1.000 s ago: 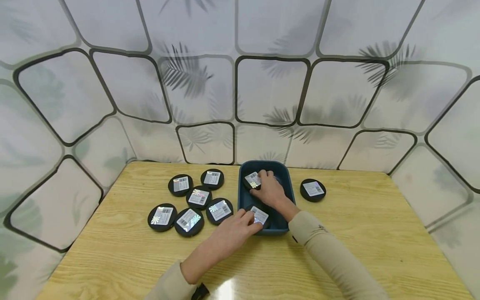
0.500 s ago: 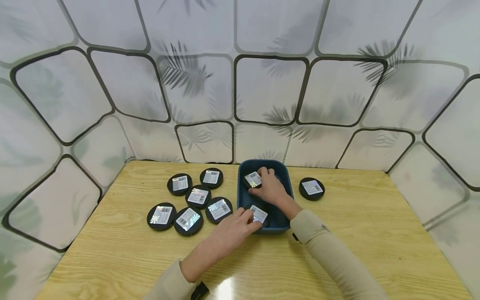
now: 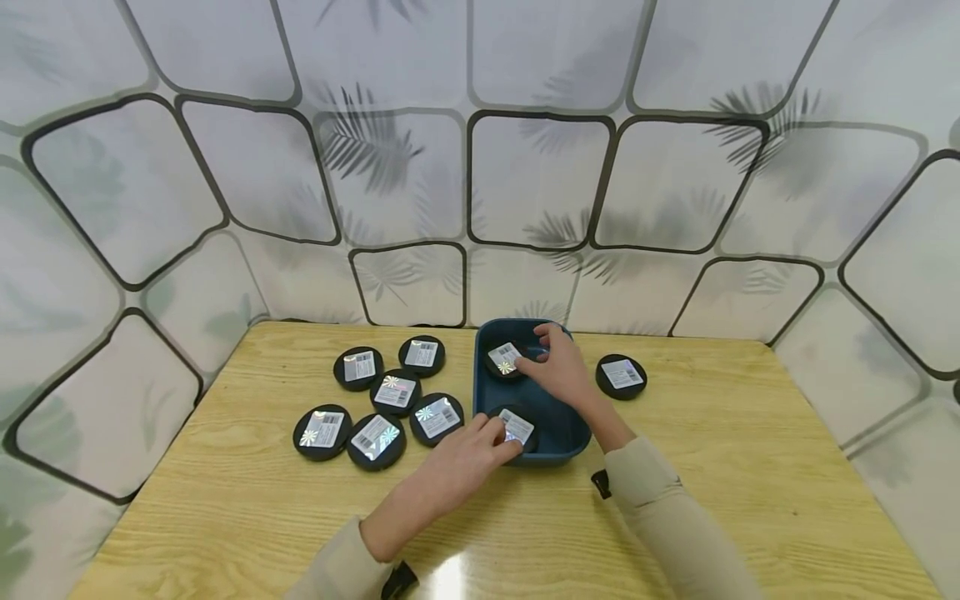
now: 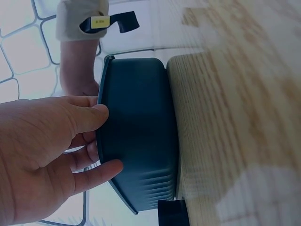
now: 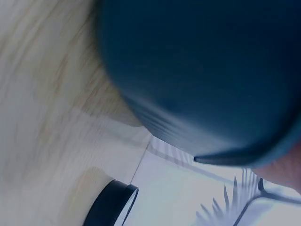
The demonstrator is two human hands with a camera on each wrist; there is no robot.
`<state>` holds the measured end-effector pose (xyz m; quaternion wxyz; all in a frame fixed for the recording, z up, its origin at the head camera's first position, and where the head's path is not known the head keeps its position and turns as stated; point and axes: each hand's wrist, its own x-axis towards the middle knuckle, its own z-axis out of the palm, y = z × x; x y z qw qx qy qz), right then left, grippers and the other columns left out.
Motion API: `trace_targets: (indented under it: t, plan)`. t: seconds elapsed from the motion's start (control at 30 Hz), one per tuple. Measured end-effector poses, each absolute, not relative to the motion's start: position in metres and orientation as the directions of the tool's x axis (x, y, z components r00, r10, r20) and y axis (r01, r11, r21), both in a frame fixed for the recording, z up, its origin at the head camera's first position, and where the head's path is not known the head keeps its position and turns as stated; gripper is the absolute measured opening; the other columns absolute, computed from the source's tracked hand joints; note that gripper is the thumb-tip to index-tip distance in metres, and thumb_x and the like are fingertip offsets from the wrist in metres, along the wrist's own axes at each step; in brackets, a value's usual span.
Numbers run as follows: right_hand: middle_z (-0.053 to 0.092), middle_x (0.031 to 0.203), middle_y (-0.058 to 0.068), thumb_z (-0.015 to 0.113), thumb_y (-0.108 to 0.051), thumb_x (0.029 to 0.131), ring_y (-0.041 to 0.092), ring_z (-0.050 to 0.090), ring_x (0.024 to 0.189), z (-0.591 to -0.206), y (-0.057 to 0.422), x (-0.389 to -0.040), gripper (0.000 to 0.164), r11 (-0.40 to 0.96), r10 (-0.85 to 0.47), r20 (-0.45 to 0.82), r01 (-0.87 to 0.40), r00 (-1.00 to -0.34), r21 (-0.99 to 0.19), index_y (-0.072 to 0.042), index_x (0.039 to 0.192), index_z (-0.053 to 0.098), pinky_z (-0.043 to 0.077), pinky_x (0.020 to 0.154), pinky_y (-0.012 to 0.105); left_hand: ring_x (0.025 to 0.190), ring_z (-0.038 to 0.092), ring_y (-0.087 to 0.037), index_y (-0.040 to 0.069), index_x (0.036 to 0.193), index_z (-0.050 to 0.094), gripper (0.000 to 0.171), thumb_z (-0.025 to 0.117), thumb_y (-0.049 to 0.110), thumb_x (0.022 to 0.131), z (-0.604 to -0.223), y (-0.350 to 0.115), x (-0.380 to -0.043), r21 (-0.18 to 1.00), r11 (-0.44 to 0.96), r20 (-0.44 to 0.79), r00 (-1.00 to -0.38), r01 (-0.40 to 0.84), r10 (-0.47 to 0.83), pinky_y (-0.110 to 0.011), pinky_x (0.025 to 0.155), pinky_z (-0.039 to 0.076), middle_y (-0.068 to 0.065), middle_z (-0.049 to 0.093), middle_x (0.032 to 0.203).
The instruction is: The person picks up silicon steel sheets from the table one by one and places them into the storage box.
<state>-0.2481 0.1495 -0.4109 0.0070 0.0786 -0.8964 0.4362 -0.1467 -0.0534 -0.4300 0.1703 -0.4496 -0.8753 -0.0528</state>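
Observation:
A dark blue plastic bin (image 3: 558, 429) stands at the table's middle, holding black round discs with silvery barcode labels. My left hand (image 3: 453, 467) reaches over the bin's near-left corner, its fingers and thumb around the edge of the near disc (image 3: 519, 427). In the left wrist view, the thumb overlaps the bin's rim and other fingertips are hidden behind its wall. My right hand (image 3: 564, 371) hovers in the bin's far part, fingers spread and thumb by the far disc (image 3: 504, 358). The right wrist view shows mostly the bin's outer wall (image 5: 197, 84).
Several more labelled discs lie label up on the wooden table (image 3: 225, 517) left of the bin, the nearest disc (image 3: 437, 419) close to its wall. One single disc (image 3: 621, 377) sits to its right. A patterned curtain (image 3: 540, 183) stands behind the table.
My right hand has let go of the far disc and shifted right, its fingers opening; that disc stays in the bin. The left hand has barely moved.

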Motion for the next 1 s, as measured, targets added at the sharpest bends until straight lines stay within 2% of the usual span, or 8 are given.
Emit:
trace_targets:
  t: [0.2, 0.43, 0.63, 1.0]
  plan:
    - [0.048, 0.14, 0.023, 0.068, -0.027, 0.093, 0.037, 0.057, 0.122, -0.404, 0.167, -0.233, 0.064, 0.507, -0.071, 0.074, -0.1, -0.995, -0.856, -0.005, 0.146, 0.038, 0.05, 0.094, 0.052, 0.081, 0.046, -0.017, 0.022, 0.111, 0.07, 0.022, 0.063, 0.009, 0.094, -0.431, -0.053, -0.147, -0.055, 0.591, 0.334, -0.542, 0.805, 0.771, -0.025, 0.067, 0.045, -0.001, 0.053, 0.094]
    - [0.05, 0.139, 0.02, 0.068, -0.025, 0.093, 0.035, 0.055, 0.125, -0.402, 0.18, -0.216, 0.061, 0.451, -0.008, 0.09, -0.084, -0.996, -0.889, -0.007, 0.145, 0.04, 0.048, 0.097, 0.052, 0.081, 0.047, -0.017, 0.022, 0.111, 0.07, 0.022, 0.063, 0.009, 0.094, -0.433, -0.053, -0.148, -0.06, 0.591, 0.34, -0.54, 0.804, 0.77, -0.025, 0.068, 0.045, -0.001, 0.053, 0.094]
    - [0.054, 0.134, 0.022, 0.069, -0.02, 0.093, 0.035, 0.054, 0.123, -0.406, 0.184, -0.201, 0.053, 0.411, 0.008, 0.175, -0.156, -0.985, -0.898, -0.004, 0.138, 0.047, 0.045, 0.102, 0.051, 0.081, 0.047, -0.016, 0.022, 0.11, 0.07, 0.022, 0.063, 0.01, 0.094, -0.433, -0.053, -0.147, -0.079, 0.586, 0.343, -0.53, 0.806, 0.775, -0.025, 0.068, 0.046, -0.001, 0.054, 0.095]
    - [0.064, 0.12, 0.02, 0.069, -0.015, 0.093, 0.033, 0.061, 0.112, -0.401, 0.185, -0.191, 0.032, 0.482, -0.004, 0.326, -0.288, -0.945, -0.828, -0.002, 0.121, 0.061, 0.051, 0.094, 0.049, 0.079, 0.046, -0.016, 0.022, 0.107, 0.07, 0.02, 0.063, 0.011, 0.093, -0.434, -0.053, -0.147, -0.083, 0.589, 0.368, -0.524, 0.804, 0.768, -0.024, 0.067, 0.045, -0.001, 0.052, 0.092]
